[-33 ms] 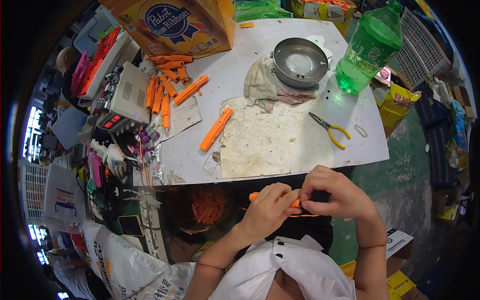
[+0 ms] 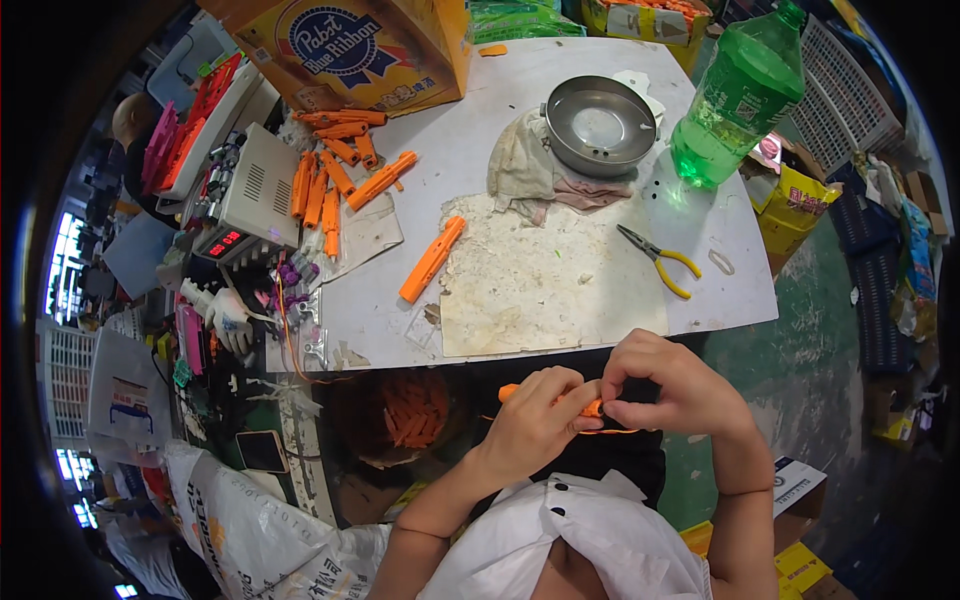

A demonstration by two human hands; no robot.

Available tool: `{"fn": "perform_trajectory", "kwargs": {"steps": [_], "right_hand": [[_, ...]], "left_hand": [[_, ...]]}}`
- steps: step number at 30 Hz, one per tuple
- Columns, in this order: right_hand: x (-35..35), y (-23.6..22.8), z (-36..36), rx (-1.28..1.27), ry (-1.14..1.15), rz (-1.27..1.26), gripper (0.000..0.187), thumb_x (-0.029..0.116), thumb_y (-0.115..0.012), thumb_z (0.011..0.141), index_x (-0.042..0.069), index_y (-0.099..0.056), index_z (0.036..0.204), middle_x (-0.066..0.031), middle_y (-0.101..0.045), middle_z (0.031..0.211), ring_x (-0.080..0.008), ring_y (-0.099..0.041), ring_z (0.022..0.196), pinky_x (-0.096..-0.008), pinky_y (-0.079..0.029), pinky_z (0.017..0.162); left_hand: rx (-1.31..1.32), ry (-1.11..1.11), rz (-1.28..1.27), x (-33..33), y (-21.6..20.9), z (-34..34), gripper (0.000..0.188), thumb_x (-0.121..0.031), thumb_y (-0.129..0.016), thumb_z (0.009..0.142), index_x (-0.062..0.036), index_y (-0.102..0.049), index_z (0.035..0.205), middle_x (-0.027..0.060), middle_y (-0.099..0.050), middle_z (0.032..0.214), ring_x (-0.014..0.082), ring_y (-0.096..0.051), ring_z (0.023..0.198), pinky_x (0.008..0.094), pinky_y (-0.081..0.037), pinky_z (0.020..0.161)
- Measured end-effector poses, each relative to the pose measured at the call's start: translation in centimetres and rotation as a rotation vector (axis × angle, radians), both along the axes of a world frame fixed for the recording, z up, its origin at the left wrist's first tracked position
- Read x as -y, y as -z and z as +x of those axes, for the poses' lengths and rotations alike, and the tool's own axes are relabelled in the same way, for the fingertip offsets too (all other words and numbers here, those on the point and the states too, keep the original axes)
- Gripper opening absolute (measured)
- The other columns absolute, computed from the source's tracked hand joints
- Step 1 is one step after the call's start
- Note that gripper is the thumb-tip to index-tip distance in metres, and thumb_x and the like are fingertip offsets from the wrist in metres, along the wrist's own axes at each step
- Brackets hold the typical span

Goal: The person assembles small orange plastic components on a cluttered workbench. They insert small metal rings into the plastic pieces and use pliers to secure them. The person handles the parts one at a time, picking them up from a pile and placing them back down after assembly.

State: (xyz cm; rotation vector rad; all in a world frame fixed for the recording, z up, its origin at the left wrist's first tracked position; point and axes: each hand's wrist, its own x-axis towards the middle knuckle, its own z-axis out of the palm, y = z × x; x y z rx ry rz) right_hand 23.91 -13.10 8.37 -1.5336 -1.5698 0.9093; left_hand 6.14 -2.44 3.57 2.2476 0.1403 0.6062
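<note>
Just off the table's near edge, my left hand (image 2: 540, 420) is wrapped round an orange plastic casing (image 2: 508, 393), whose ends peek out on both sides of the fingers. My right hand (image 2: 680, 385) is closed in a pinch at the casing's right end; whatever small thing its fingertips grip is hidden. A thin orange wire (image 2: 615, 431) shows below the fingers. On the table, one similar long orange casing (image 2: 432, 260) lies beside a worn, stained board (image 2: 555, 290). Pliers with yellow handles (image 2: 660, 260) rest open-jawed right of the board.
A metal bowl (image 2: 601, 125) sits on a rag (image 2: 520, 165), with a green bottle (image 2: 735, 100) to its right. Several orange casings (image 2: 335, 180) lie beside a carton (image 2: 350, 50) and a grey power unit (image 2: 262, 190). Below the table stands a bin of orange parts (image 2: 415, 415).
</note>
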Motion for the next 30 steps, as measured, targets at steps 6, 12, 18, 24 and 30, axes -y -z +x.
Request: {"fn": "perform_trajectory", "kwargs": {"steps": [6,12,18,24,30], "right_hand": [[-0.1,-0.4,-0.5,-0.09,0.059,-0.046,0.019,0.01,-0.068,0.073,0.005,-0.057,0.088,-0.0037,-0.056,0.08,-0.0215,-0.052,0.083,-0.0308,-0.043,0.073],[0.2,0.1,-0.8,-0.023,0.058,0.134,0.016,0.005,-0.065,0.073,0.006,-0.059,0.088,-0.004,-0.056,0.082,-0.0227,-0.052,0.084,-0.0324,-0.044,0.073],[0.7,0.5,-0.9,0.338,0.039,0.425,0.023,0.003,-0.066,0.068,0.013,-0.064,0.088,-0.0026,-0.054,0.09,-0.023,-0.053,0.089,-0.0349,-0.045,0.078],[0.9,1.4,-0.7,0.471,0.084,0.594,0.021,0.005,-0.068,0.068,0.016,-0.064,0.086,-0.0018,-0.054,0.092,-0.0211,-0.053,0.092,-0.0373,-0.045,0.08],[0.8,1.9,-0.5,0.517,0.046,0.644,0.022,0.002,-0.067,0.068,0.018,-0.063,0.084,0.0002,-0.055,0.097,-0.0194,-0.053,0.095,-0.0374,-0.044,0.083]], "left_hand": [[-0.006,0.019,-0.12,0.1,0.0,0.1,0.033,-0.016,-0.07,0.075,-0.0007,-0.059,0.102,0.0093,-0.052,0.088,0.0255,-0.055,0.076,0.0337,-0.046,0.066],[-0.039,0.125,-0.418,-0.1,0.0,-0.2,0.031,-0.02,-0.064,0.084,0.0024,-0.058,0.104,0.0111,-0.051,0.088,0.0229,-0.054,0.071,0.0307,-0.045,0.064],[-0.082,0.215,-0.583,-0.3,0.5,-0.3,0.036,-0.031,-0.054,0.092,0.0033,-0.058,0.104,0.0095,-0.051,0.09,0.0177,-0.052,0.075,0.0269,-0.043,0.067],[-0.072,0.285,-0.645,-0.4,0.6,0.1,0.041,-0.038,-0.049,0.094,0.0015,-0.059,0.103,0.0087,-0.053,0.092,0.0167,-0.052,0.079,0.0273,-0.043,0.071],[-0.077,0.347,-0.695,-0.4,1.1,0.2,0.037,-0.031,-0.051,0.094,0.0038,-0.057,0.106,0.0092,-0.051,0.088,0.018,-0.051,0.077,0.0287,-0.043,0.069]]}}
